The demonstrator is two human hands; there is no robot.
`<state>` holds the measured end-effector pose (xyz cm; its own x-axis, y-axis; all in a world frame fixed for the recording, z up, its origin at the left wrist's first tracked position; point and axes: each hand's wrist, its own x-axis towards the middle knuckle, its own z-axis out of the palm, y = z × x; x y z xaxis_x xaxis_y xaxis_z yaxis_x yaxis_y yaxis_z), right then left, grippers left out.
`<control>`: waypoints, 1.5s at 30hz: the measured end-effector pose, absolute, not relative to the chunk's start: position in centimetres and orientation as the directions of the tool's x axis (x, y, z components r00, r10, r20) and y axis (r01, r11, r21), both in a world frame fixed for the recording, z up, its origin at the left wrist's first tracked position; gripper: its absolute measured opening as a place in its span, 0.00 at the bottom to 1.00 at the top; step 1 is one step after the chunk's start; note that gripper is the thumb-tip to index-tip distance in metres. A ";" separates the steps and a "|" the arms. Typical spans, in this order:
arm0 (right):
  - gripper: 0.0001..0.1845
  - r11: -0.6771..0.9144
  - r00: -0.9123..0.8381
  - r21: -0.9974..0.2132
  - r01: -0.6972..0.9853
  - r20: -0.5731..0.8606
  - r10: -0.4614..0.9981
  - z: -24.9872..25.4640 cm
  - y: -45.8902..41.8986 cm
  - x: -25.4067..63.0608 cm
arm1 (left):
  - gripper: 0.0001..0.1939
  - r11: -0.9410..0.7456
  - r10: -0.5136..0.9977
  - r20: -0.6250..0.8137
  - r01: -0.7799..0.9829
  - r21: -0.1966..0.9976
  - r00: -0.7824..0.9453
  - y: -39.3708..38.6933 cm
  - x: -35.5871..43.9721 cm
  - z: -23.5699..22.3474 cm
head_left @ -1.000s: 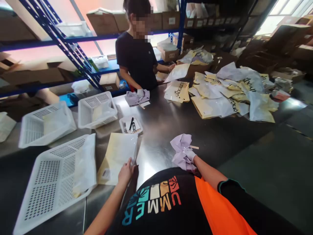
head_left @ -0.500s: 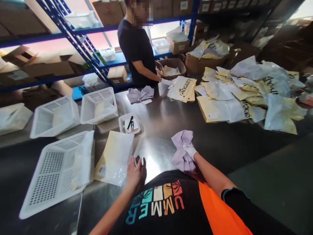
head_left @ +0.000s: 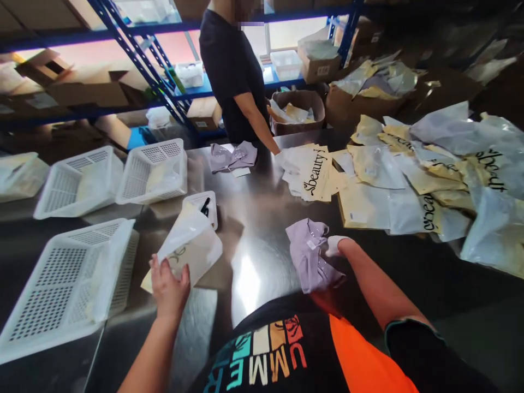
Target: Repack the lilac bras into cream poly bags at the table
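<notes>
My left hand grips the near edge of a cream and clear plastic bag, which is tilted up off the metal table. Dark print shows faintly through the bag. My right hand, in a whitish glove over the fingers, is at the right edge of a crumpled lilac bra. Its fingers are drawn together on the fabric, partly hidden. A small white tag lies on the bra.
White perforated baskets stand at the left. A small tray with black items sits behind the bag. Another lilac bra lies farther back. A co-worker handles printed bags; more bags are heaped at the right.
My left hand has moved left onto the plastic bag and raised it, turning it. The bra in my right hand has loosened and spread, and its tag now shows. The co-worker's bags have fanned out.
</notes>
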<state>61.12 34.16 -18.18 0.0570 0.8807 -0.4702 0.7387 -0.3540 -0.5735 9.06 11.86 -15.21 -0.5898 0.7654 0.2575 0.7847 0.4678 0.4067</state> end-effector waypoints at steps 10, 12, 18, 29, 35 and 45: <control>0.40 0.278 -0.350 -0.308 0.910 -0.211 0.913 -22.8 49.0 58.0 | 0.40 0.071 0.842 0.490 0.945 0.318 -0.228 31.4 18.8 -5.6; 0.39 0.293 -0.345 -0.245 0.924 -0.210 0.915 -25.6 49.1 57.3 | 0.41 -0.011 0.854 0.499 0.953 0.302 -0.148 37.0 21.4 -5.1; 0.21 0.267 -0.310 -0.357 0.895 -0.069 0.948 -31.6 47.9 58.7 | 0.39 -0.130 0.927 0.372 0.973 0.188 0.052 54.0 31.4 -5.2; 0.21 0.285 -0.302 -0.560 0.778 0.065 0.951 -34.2 48.1 59.8 | 0.33 -0.347 0.906 -0.183 0.917 0.195 0.382 50.9 39.1 -18.3; 0.20 0.296 -0.265 -0.669 0.682 0.152 0.952 -33.0 49.3 61.2 | 0.40 -0.451 0.842 -0.114 0.803 0.389 0.528 42.7 36.3 -21.6; 0.15 0.582 -0.372 -0.521 0.625 0.456 0.808 -17.5 40.4 62.5 | 0.60 -0.525 0.843 0.391 0.727 0.443 0.370 36.3 33.7 -13.1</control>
<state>62.51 40.42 -17.46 -0.3722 0.8083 0.4563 0.6251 0.5817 -0.5205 33.65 36.28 -13.11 0.3704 0.8425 0.3910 0.7265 -0.5251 0.4432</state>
